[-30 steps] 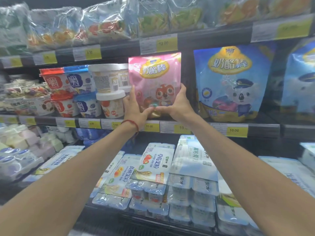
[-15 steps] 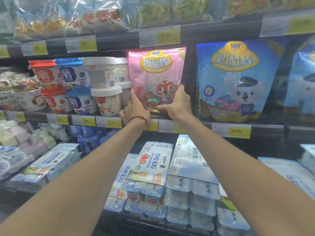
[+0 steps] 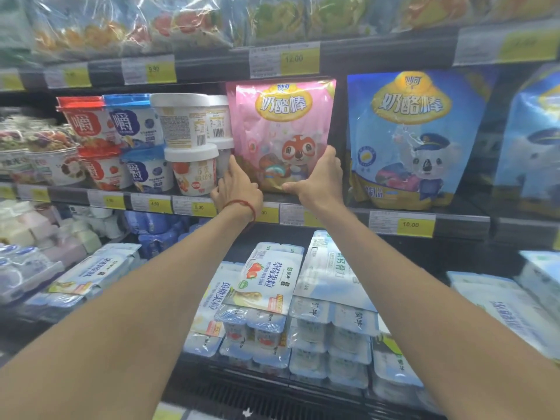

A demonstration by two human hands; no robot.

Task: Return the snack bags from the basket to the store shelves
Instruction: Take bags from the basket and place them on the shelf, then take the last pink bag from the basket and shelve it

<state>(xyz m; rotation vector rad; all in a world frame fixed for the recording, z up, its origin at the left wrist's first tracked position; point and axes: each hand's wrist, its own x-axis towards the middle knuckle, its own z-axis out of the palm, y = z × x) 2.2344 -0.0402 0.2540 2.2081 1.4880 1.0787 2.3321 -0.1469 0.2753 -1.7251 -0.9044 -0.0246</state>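
A store display of stacked shelves is recorded; the middle shelf (image 3: 454, 221) is edged with yellow price tags (image 3: 410, 224). At frame centre the pink snack bag (image 3: 281, 122) is stood upright on it, long axis vertical, printed face outward, between white cups (image 3: 188, 137) at left and a blue bag (image 3: 406, 137) at right. Its lower right corner is gripped by the right hand (image 3: 321, 180). The left hand (image 3: 239, 189) is laid against its lower left edge; whether it grips cannot be told.
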